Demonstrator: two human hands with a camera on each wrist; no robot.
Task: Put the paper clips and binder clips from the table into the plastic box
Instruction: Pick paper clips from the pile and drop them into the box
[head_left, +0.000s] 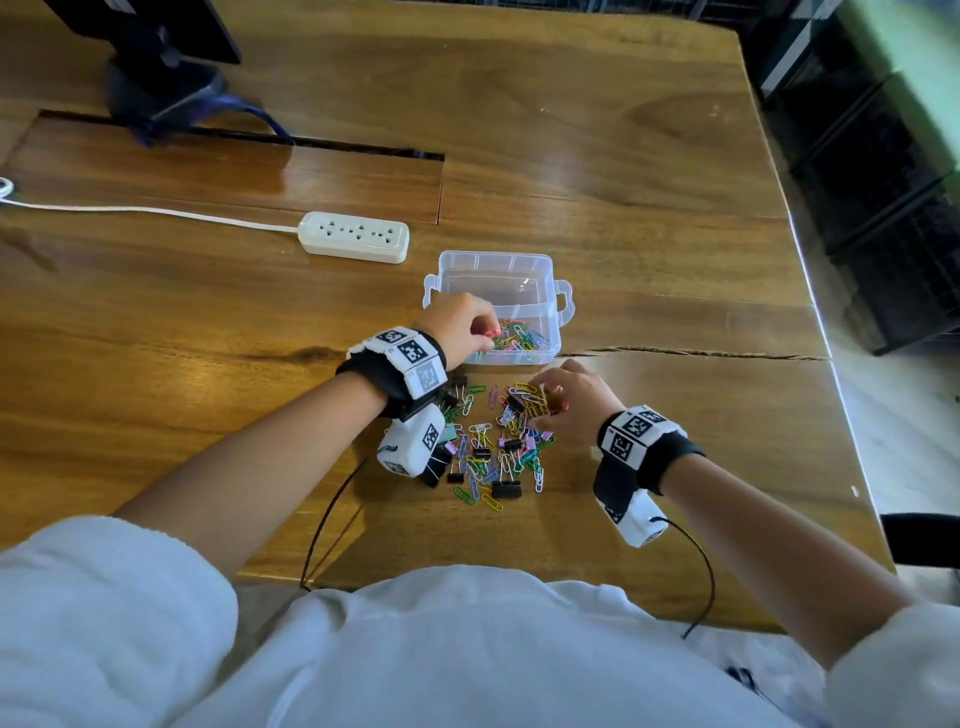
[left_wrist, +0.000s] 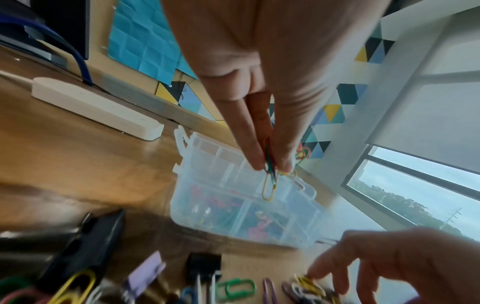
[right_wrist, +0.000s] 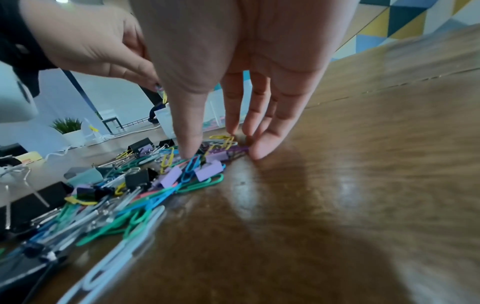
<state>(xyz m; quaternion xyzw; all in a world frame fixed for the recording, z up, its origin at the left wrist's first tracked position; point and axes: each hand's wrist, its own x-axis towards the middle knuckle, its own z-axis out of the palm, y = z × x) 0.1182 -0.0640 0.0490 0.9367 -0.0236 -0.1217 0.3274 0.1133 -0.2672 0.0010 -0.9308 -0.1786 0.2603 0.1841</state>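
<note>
A clear plastic box (head_left: 551, 291) (left_wrist: 197, 185) stands on the wooden table with several coloured paper clips (head_left: 519, 340) in its near compartment. My left hand (head_left: 485, 332) (left_wrist: 271, 168) hovers over the box's near left part and pinches a few paper clips (left_wrist: 269, 187) between thumb and fingers. A mixed pile of paper clips and binder clips (head_left: 493, 447) (right_wrist: 145, 185) lies just in front of the box. My right hand (head_left: 545, 405) (right_wrist: 221, 148) is on the pile's far right end, thumb and straight fingers spread around yellow clips (right_wrist: 224, 139) and a purple binder clip (right_wrist: 233, 151).
A white power strip (head_left: 355, 236) (left_wrist: 96, 109) lies left of and behind the box, its cord running left. A dark monitor stand (head_left: 161, 78) is at the far left. The table's right edge (head_left: 831, 364) is near. Black binder clips (head_left: 505, 488) mark the pile's near side.
</note>
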